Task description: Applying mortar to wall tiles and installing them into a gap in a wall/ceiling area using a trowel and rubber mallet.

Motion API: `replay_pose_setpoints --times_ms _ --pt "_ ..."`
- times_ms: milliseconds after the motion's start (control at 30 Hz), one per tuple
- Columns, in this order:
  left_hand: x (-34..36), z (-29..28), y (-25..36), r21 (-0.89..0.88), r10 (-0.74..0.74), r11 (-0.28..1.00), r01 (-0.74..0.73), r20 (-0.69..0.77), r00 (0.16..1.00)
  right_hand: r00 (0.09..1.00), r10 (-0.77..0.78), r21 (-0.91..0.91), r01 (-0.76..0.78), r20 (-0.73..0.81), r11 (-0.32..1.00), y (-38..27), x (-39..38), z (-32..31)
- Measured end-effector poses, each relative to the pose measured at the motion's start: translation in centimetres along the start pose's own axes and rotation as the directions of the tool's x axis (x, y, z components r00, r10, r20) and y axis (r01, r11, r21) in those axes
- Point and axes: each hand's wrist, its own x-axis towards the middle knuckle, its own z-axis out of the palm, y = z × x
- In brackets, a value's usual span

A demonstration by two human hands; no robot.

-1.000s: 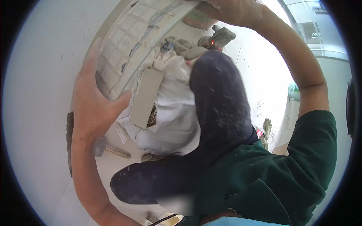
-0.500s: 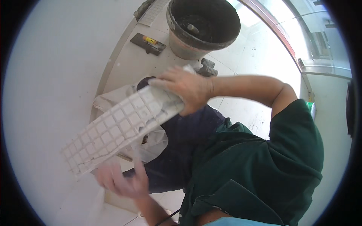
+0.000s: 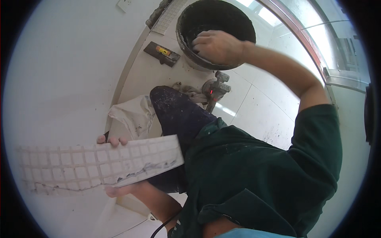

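Observation:
My left hand [image 3: 124, 189] grips a long white tile strip [image 3: 91, 163], fingers over the far edge and thumb at the near edge. The strip's grid-patterned back faces up, with dark grey smears along one edge. My right hand [image 3: 216, 47] is inside the mouth of the black, mortar-crusted bucket [image 3: 242, 61]. Its fingers are curled; what they hold, if anything, is hidden behind the hand. Left of the bucket, a flat trowel [image 3: 152, 50] with a yellow-labelled handle lies on the floor.
A dusty grey tool [image 3: 216, 87] with a small red light stands near my knee, beside a crumpled cloth [image 3: 190, 93]. A white sack [image 3: 133, 115] lies against the wall. Another grid-backed tile strip [image 3: 168, 18] lies beyond the trowel. A glass panel with a reddish frame [image 3: 295, 29] bounds the right side.
My right hand has let go of the tile strip and moved up into the bucket. My left hand has taken hold of the strip, which has swung nearer to level and moved lower.

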Motion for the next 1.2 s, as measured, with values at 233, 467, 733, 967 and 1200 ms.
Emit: replay_pose_setpoints --times_ms 233,467,733,967,1200 --pt "1.0 -3.6 1.4 0.343 -0.173 0.938 0.058 0.314 0.933 0.703 -0.055 -0.428 0.491 0.709 0.759 2.9 2.9 10.4" --pt "1.6 -7.6 -0.4 0.406 -0.405 0.865 0.296 0.217 0.888 0.496 0.113 -0.335 0.385 0.861 0.860 9.5 1.2 10.0" --pt "1.2 -9.0 -0.6 0.291 -0.479 0.838 0.462 -0.017 0.878 0.359 0.406 -0.364 -0.183 0.840 0.913 7.5 0.1 0.9" --pt "2.1 -9.5 -1.5 0.317 -0.530 0.794 0.519 -0.059 0.846 0.084 0.397 -0.320 -0.454 0.914 0.832 8.5 2.2 8.9" --pt "2.9 -10.4 -2.4 0.331 -0.605 0.715 0.615 -0.147 0.783 0.068 0.396 0.006 -0.988 0.916 0.156 8.0 1.8 13.1"
